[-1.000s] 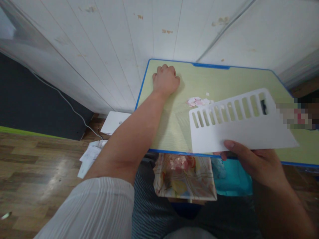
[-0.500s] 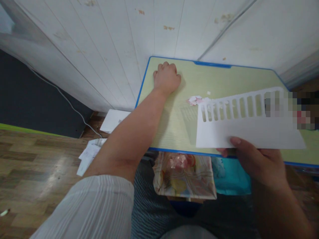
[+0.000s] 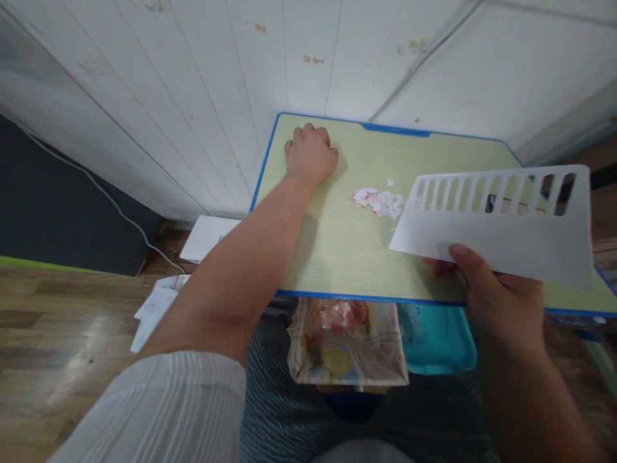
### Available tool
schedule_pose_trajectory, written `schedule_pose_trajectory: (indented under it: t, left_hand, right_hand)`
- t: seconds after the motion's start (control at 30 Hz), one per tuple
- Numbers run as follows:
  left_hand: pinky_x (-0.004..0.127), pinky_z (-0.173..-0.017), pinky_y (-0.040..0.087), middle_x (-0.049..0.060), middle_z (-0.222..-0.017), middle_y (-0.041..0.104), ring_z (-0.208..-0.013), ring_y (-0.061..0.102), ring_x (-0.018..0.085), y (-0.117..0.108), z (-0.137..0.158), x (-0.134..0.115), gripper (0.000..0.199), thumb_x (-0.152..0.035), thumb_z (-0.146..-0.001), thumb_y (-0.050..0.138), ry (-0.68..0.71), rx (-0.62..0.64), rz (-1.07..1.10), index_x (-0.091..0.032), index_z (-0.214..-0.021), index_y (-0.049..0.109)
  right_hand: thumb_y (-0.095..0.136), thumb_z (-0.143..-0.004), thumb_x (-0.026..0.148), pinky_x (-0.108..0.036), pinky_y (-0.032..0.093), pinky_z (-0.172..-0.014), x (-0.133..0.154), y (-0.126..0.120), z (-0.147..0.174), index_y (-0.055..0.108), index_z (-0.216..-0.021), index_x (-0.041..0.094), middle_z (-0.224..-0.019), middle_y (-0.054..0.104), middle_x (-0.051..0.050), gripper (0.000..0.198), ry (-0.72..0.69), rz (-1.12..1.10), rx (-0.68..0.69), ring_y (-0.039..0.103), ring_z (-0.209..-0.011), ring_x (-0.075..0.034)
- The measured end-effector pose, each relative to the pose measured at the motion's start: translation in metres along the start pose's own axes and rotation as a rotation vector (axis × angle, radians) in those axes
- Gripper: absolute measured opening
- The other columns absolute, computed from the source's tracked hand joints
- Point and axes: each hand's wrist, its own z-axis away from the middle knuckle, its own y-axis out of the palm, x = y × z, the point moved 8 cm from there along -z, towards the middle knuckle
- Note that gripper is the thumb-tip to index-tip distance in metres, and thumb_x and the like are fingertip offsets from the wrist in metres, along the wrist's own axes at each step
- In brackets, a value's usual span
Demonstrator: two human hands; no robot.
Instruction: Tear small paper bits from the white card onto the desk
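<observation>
My left hand [image 3: 311, 152] rests knuckles-forward on the far left of a pale yellow-green tabletop [image 3: 347, 251] with a blue edge. Its fingers are curled into a fist, and the inside of it is hidden. A thin white slotted panel [image 3: 472, 235], with a row of long rounded slots along its far side, is in my right hand [image 3: 501, 296]. The thumb lies on top and the fingers are underneath, gripping its near edge. The panel is tilted above the right half of the tabletop. Just left of it lies a small pile of torn paper scraps [image 3: 378, 201], white and pinkish.
Below the table's near edge is a cloth-lined box [image 3: 347, 360] holding crumpled scraps, beside a turquoise tray [image 3: 443, 344]. A white box [image 3: 207, 235] and papers [image 3: 159, 305] lie on the floor at left. A panelled wall [image 3: 308, 32] stands behind the table.
The panel has turned and tilted in my right hand, its left end swinging right and uncovering more of the scrap pile. My left hand stays in place on the table. The view has shifted slightly right.
</observation>
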Motion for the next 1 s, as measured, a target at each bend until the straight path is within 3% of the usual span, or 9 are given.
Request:
schedule_pose_trajectory:
  t: [0.13, 0.33, 0.53, 0.73, 1.0]
  left_hand:
    - [0.068, -0.139, 0.045, 0.011, -0.148, 0.08, -0.163, 0.051, 0.044, -0.001, 0.0, 0.0, 0.04, -0.035, -0.109, 0.066, 0.005, 0.002, -0.015, -0.042, -0.143, 0.085]
    - [0.067, -0.138, 0.045, 0.012, -0.154, 0.077, -0.166, 0.052, 0.045, -0.002, 0.001, -0.003, 0.036, -0.036, -0.108, 0.07, 0.018, 0.018, -0.014, -0.04, -0.141, 0.084]
    - [0.056, -0.136, 0.048, 0.01, -0.161, 0.072, -0.159, 0.056, 0.037, -0.003, 0.001, -0.003, 0.03, -0.023, -0.113, 0.062, 0.008, -0.004, -0.072, -0.028, -0.132, 0.085]
    - [0.057, -0.135, 0.047, 0.01, -0.149, 0.078, -0.16, 0.054, 0.041, -0.002, 0.0, 0.0, 0.031, -0.031, -0.11, 0.065, 0.006, -0.015, -0.028, -0.037, -0.134, 0.084]
    - [0.059, -0.135, 0.049, 0.011, -0.153, 0.077, -0.159, 0.057, 0.041, -0.003, -0.001, -0.002, 0.036, -0.026, -0.107, 0.064, 0.013, -0.016, -0.031, -0.035, -0.134, 0.086]
  right_hand:
    - [0.085, -0.108, 0.057, -0.047, 0.066, -0.092, 0.019, 0.011, -0.012, 0.079, -0.074, 0.031, -0.078, 0.082, -0.004, 0.043, -0.043, 0.005, -0.036, 0.077, -0.076, -0.028]
    - [0.087, -0.106, 0.059, -0.049, 0.069, -0.091, 0.016, 0.01, -0.013, 0.08, -0.075, 0.029, -0.074, 0.082, -0.004, 0.044, -0.06, 0.014, 0.002, 0.077, -0.073, -0.028]
    - [0.095, -0.099, 0.052, -0.042, 0.069, -0.069, 0.012, 0.007, 0.006, 0.08, -0.08, 0.027, -0.074, 0.082, -0.003, 0.035, 0.037, -0.043, 0.049, 0.077, -0.061, -0.026]
    - [0.097, -0.096, 0.05, -0.038, 0.069, -0.062, 0.013, 0.009, 0.02, 0.082, -0.075, 0.024, -0.071, 0.082, -0.005, 0.037, 0.091, -0.054, 0.101, 0.078, -0.059, -0.026]
    - [0.095, -0.101, 0.052, -0.034, 0.069, -0.063, 0.011, 0.012, 0.019, 0.081, -0.077, 0.024, -0.07, 0.081, -0.004, 0.04, 0.12, -0.14, 0.083, 0.076, -0.058, -0.022]
